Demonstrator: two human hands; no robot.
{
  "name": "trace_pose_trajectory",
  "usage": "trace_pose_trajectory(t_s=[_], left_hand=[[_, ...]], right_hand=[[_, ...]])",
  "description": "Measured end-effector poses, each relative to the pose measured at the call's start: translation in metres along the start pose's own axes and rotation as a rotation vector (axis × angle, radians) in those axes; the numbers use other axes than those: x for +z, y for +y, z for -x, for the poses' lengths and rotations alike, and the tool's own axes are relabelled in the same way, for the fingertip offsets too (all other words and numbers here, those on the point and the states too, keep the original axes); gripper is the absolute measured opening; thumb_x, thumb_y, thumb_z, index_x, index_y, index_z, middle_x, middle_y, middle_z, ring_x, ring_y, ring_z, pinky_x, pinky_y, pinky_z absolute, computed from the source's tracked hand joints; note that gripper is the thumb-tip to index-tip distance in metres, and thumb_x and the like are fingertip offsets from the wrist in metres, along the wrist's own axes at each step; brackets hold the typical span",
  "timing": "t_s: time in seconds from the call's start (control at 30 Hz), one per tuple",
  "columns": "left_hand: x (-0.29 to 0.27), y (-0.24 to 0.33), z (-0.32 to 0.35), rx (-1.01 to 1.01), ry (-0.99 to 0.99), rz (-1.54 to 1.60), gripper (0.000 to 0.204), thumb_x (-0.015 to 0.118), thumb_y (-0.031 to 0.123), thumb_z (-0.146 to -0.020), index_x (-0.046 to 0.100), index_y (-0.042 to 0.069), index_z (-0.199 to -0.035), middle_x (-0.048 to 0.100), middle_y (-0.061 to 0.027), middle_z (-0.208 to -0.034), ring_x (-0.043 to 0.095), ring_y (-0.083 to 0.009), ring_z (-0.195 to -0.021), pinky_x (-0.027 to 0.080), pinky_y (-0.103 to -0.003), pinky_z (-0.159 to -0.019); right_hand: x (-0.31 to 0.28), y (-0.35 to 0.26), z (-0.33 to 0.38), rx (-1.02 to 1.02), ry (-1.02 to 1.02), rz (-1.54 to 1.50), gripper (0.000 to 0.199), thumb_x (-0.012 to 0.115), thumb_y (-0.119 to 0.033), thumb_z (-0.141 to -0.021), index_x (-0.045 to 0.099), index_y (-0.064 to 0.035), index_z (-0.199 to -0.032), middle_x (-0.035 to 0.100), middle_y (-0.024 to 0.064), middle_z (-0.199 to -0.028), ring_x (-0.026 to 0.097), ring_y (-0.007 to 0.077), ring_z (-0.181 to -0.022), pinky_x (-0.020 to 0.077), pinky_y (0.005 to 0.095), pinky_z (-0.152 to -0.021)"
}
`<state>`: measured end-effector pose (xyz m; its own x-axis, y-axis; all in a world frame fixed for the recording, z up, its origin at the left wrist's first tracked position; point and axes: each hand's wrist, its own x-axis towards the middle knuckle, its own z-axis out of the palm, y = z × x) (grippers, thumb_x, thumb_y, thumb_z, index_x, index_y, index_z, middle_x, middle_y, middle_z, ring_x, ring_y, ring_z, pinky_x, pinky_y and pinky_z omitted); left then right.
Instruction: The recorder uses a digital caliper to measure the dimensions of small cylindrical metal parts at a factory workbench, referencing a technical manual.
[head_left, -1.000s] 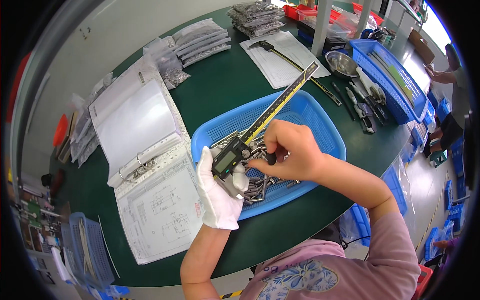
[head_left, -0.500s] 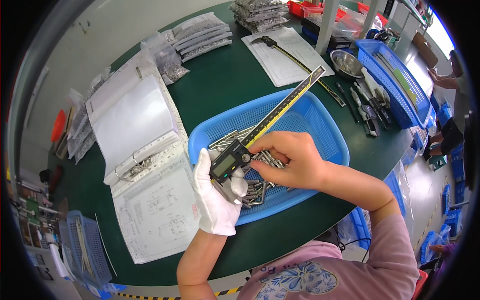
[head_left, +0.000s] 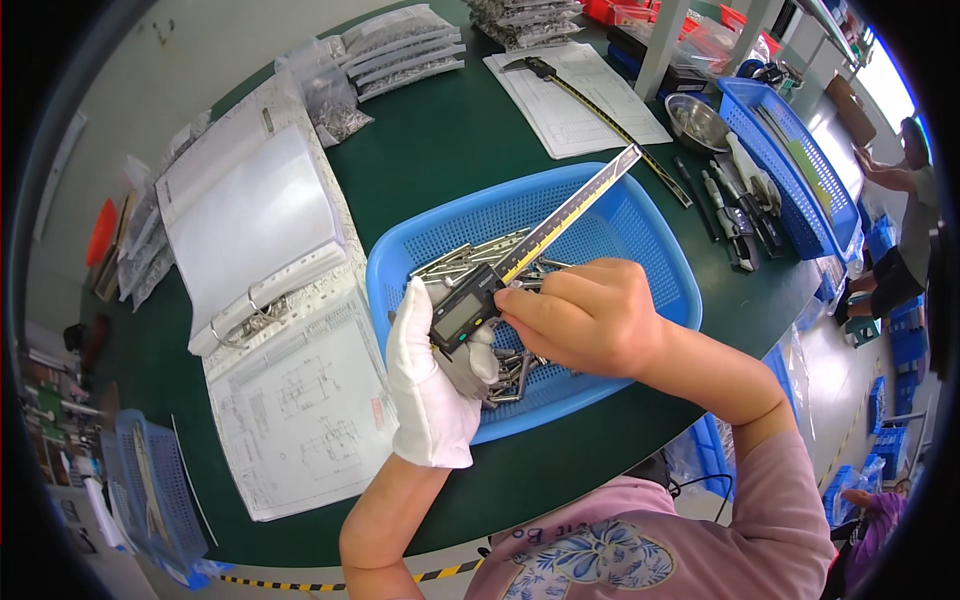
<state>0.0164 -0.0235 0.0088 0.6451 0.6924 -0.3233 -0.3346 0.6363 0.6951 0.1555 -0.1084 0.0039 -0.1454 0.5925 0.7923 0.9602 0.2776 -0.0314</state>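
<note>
Over the blue basket (head_left: 640, 230) of metal rods: gloved left hand (head_left: 435, 385) gripping digital caliper (head_left: 470, 310) steady; bare right hand (head_left: 590, 315), fingers curled, probably pinching its slider.

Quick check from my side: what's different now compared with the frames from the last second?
Little. The bare right hand slid from the thumbwheel side to lie over the digital caliper's grey slider, fingertips at its display. The white-gloved left hand keeps gripping the caliper and a small metal part beneath it. The yellow-scaled beam still points up right over the blue plastic basket of metal rods.
</note>
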Motion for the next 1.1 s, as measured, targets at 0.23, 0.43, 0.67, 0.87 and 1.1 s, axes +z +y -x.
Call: trace_pose_trajectory(t_s=[0.23, 0.43, 0.67, 0.87, 1.1], left_hand=[[0.001, 0.001, 0.000, -0.014, -0.025, 0.024, 0.027, 0.051, 0.036, -0.091, 0.052, 0.010, -0.086, 0.060, -0.0037, -0.076, 0.057, -0.0091, -0.055, 0.046, -0.018, -0.042], [0.001, 0.001, 0.000, -0.049, -0.013, -0.016, 0.036, 0.045, 0.039, -0.093, 0.054, 0.004, -0.099, 0.059, -0.0066, -0.076, 0.050, -0.0089, -0.048, 0.040, -0.019, -0.039], [-0.005, -0.001, -0.002, -0.060, -0.070, -0.018, 0.037, 0.044, 0.040, -0.093, 0.055, 0.006, -0.099, 0.057, -0.0061, -0.070, 0.048, -0.0101, -0.044, 0.039, -0.020, -0.039], [-0.005, -0.001, -0.002, -0.085, -0.054, 0.003, 0.037, 0.045, 0.041, -0.092, 0.055, 0.006, -0.099, 0.056, -0.0057, -0.069, 0.047, -0.0101, -0.044, 0.038, -0.020, -0.039], [-0.005, -0.001, -0.002, -0.101, -0.073, 0.007, 0.035, 0.047, 0.041, -0.092, 0.055, 0.008, -0.098, 0.057, -0.0062, -0.070, 0.049, -0.0105, -0.045, 0.039, -0.020, -0.039]], right_hand=[[0.004, -0.001, 0.000, 0.054, -0.013, -0.044, 0.026, 0.071, -0.001, -0.060, 0.062, -0.0032, -0.085, 0.051, 0.0025, -0.057, 0.050, 0.0166, -0.042, 0.0391, 0.0282, -0.037], [0.005, 0.000, 0.002, 0.099, -0.059, -0.027, 0.023, 0.070, -0.003, -0.062, 0.061, -0.0055, -0.083, 0.053, 0.0023, -0.059, 0.053, 0.0174, -0.045, 0.0428, 0.0287, -0.039], [0.000, 0.004, 0.002, 0.297, -0.123, -0.362, 0.017, 0.070, -0.009, -0.070, 0.062, -0.0066, -0.086, 0.059, 0.0049, -0.064, 0.057, 0.0218, -0.050, 0.0439, 0.0311, -0.043], [0.001, 0.002, 0.000, 0.230, -0.129, -0.224, 0.013, 0.068, -0.008, -0.072, 0.063, -0.0061, -0.084, 0.060, 0.0064, -0.066, 0.059, 0.0244, -0.054, 0.0456, 0.0314, -0.046], [-0.003, 0.002, 0.002, 0.305, -0.084, -0.333, 0.013, 0.067, -0.005, -0.074, 0.064, -0.0043, -0.087, 0.062, 0.0075, -0.069, 0.059, 0.0221, -0.054, 0.0462, 0.0285, -0.047]])
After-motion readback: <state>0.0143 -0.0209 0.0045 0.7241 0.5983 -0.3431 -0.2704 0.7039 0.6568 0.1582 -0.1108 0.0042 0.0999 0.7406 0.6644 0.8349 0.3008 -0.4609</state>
